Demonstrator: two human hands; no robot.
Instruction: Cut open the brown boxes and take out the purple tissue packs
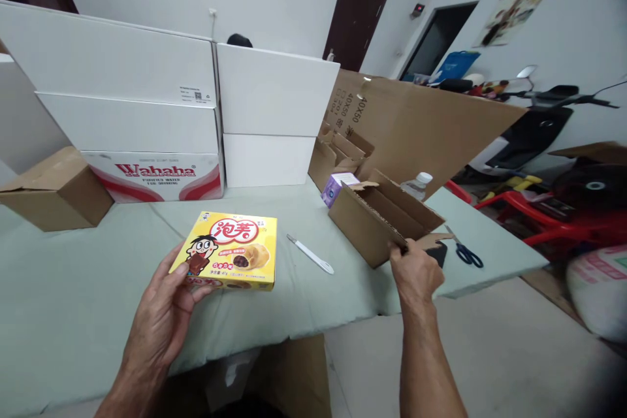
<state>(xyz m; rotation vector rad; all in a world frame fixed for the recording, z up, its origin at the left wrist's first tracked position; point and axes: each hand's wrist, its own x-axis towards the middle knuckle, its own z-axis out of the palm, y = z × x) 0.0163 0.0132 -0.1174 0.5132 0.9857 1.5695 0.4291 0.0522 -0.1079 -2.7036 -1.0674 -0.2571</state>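
My left hand grips a yellow snack box by its left end, with the printed front tilted up toward me. A cartoon child and cream puffs show on that front. To the right, my right hand is closed on the near edge of an open brown cardboard box; some fingertips are hidden behind the cardboard. Between the two boxes a white craft knife lies on the table. Just beyond the cardboard box sits a purple box. Blue-handled scissors rest to the right of my right hand.
White cartons stand stacked along the back of the pale green table. A brown carton is at the left. Behind the open box stand a plastic bottle and a large cardboard panel. A red chair is beyond the right edge.
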